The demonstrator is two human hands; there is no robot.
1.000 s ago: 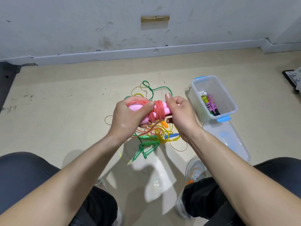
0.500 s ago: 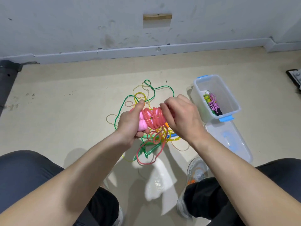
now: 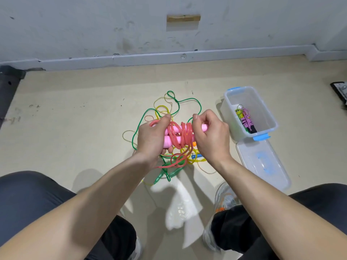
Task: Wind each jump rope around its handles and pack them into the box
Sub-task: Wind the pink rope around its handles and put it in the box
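Observation:
My left hand (image 3: 153, 138) grips the left end of two pink jump-rope handles (image 3: 173, 136) held side by side above the floor. A red-pink cord (image 3: 183, 135) is coiled several times round their middle, and a loose loop of it hangs below. My right hand (image 3: 211, 135) holds the right end of the handles and pinches the cord at the coil. Beneath my hands lies a tangle of green and yellow ropes (image 3: 169, 109). The clear plastic box (image 3: 232, 109) with blue latches stands to the right, with a wound rope (image 3: 246, 121) inside it.
The box's clear lid (image 3: 262, 164) lies on the floor in front of the box. A crumpled clear plastic bag (image 3: 181, 203) sits between my knees. My shoe (image 3: 225, 199) is at the lower right. A wall with a baseboard (image 3: 169, 57) closes the far side.
My right hand has carried the cord round the handles and come back to their right end. The handles have turned level again, and the hanging loop is shorter.

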